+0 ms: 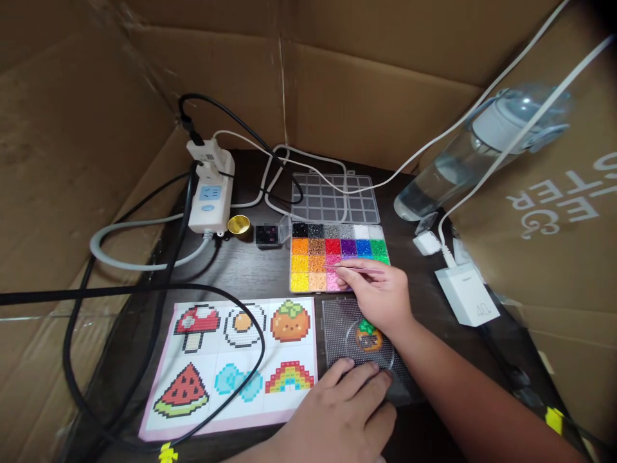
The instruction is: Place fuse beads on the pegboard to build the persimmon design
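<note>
My right hand (378,296) pinches pink tweezers (364,270), whose tips reach over the orange-brown and pink compartments of the bead box (290,260). Small beads sorted by colour fill that box. In front of it lies a clear pegboard (335,321). On the board sits a partly filled persimmon figure (370,337) of orange and brown beads with green leaves on top. My left hand (344,411) rests at the board's front edge, its fingers stretched out and holding nothing. It hides part of the board's lower side.
A pattern sheet (216,357) with several pixel pictures lies left. Behind it are a power strip (212,193), a gold cup (238,225) and a black cable (263,341) looping over the sheet. A water bottle (443,170) and a white charger (467,296) are right. Cardboard walls (376,90) surround the table.
</note>
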`<state>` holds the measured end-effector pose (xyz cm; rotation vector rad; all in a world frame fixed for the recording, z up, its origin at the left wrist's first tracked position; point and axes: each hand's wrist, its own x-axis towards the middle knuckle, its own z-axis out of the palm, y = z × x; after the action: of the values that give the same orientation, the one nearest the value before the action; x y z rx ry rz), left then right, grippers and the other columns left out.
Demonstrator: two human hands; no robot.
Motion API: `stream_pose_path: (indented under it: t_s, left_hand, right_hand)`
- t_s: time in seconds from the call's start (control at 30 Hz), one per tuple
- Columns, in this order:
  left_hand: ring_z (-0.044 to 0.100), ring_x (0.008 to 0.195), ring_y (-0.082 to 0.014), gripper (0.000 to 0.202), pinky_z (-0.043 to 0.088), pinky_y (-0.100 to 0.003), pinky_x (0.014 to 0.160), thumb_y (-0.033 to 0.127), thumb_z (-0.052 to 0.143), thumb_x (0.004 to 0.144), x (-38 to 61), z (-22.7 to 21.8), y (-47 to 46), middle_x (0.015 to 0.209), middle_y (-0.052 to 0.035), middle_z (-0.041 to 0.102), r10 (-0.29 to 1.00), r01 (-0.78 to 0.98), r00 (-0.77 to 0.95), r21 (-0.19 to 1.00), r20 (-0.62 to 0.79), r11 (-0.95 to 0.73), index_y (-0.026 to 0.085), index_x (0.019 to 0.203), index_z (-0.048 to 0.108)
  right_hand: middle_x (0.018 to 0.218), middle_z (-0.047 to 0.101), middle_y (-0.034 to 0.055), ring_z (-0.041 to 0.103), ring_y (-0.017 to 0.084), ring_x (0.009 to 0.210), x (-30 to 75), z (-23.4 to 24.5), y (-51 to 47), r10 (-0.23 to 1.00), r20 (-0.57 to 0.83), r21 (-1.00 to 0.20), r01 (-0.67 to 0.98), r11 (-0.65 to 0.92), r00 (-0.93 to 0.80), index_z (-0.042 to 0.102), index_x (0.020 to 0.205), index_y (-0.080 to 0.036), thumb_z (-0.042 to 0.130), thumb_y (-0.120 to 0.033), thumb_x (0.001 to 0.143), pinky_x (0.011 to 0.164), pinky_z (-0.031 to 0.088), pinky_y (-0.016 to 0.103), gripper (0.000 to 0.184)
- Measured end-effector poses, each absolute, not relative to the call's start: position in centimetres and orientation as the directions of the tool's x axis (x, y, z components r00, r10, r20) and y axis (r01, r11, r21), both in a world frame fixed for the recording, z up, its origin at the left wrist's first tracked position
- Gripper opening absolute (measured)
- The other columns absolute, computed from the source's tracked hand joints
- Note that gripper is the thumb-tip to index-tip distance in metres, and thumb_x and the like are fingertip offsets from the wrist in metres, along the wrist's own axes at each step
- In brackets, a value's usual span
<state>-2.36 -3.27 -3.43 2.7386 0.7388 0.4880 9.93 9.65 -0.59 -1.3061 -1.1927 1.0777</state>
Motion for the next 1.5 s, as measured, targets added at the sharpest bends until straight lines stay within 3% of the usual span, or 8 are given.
stream_pose_path:
  t_s: [0.7, 1.03, 1.3, 1.5]
  left_hand:
    - [0.042, 0.133, -0.0245, 0.045, 0.028, -0.039, 0.112, 0.054, 0.062, 0.091, -2.3, -2.9, -3.1, 0.145, -0.0071, 0.05, 0.529, 0.434, 0.828, 0.384, 0.186, -0.815, 0.02, 0.121, 0.061]
    - [0.043, 0.133, -0.025, 0.043, 0.028, -0.04, 0.112, 0.051, 0.061, 0.092, -2.4, -2.3, -3.1, 0.145, -0.0079, 0.05, 0.542, 0.434, 0.827, 0.44, 0.152, -0.786, 0.019, 0.121, 0.06]
    - [0.046, 0.131, -0.028, 0.037, 0.031, -0.043, 0.11, 0.043, 0.067, 0.089, -2.1, -2.1, -2.9, 0.141, -0.0109, 0.053, 0.575, 0.426, 0.801, 0.516, 0.168, -0.743, 0.018, 0.116, 0.06]
    - [0.045, 0.132, -0.0294, 0.038, 0.029, -0.046, 0.112, 0.039, 0.069, 0.089, -2.0, -1.9, -3.0, 0.142, -0.0114, 0.052, 0.581, 0.423, 0.799, 0.546, 0.152, -0.724, 0.018, 0.118, 0.06]
  right_hand:
    - [0.06, 0.074, 0.0013, 0.072, 0.016, 0.053, 9.7, -0.5, 9.6, 0.991, -0.07, -0.996, 0.041, -0.075, 0.117, 0.078, 0.072, -0.018, 0.078, -0.023, 0.07, 0.053, 0.066, 0.025, 0.005]
    - [0.061, 0.074, 0.0009, 0.071, 0.014, 0.051, 10.3, -0.2, 9.1, 0.984, 0.066, -0.996, 0.073, 0.054, 0.167, 0.079, 0.075, -0.018, 0.078, -0.021, 0.073, 0.054, 0.065, 0.025, 0.004]
    - [0.061, 0.073, 0.0001, 0.068, 0.013, 0.051, 14.1, 2.4, 5.1, 0.95, 0.178, -0.974, 0.186, 0.132, 0.255, 0.079, 0.081, -0.019, 0.076, -0.017, 0.079, 0.053, 0.061, 0.024, 0.004]
    - [0.066, 0.074, -0.0006, 0.068, 0.012, 0.058, 17.7, 0.7, -0.8, 0.958, 0.084, -0.95, 0.311, -0.006, 0.275, 0.08, 0.089, -0.024, 0.073, -0.017, 0.084, 0.058, 0.058, 0.022, 0.012]
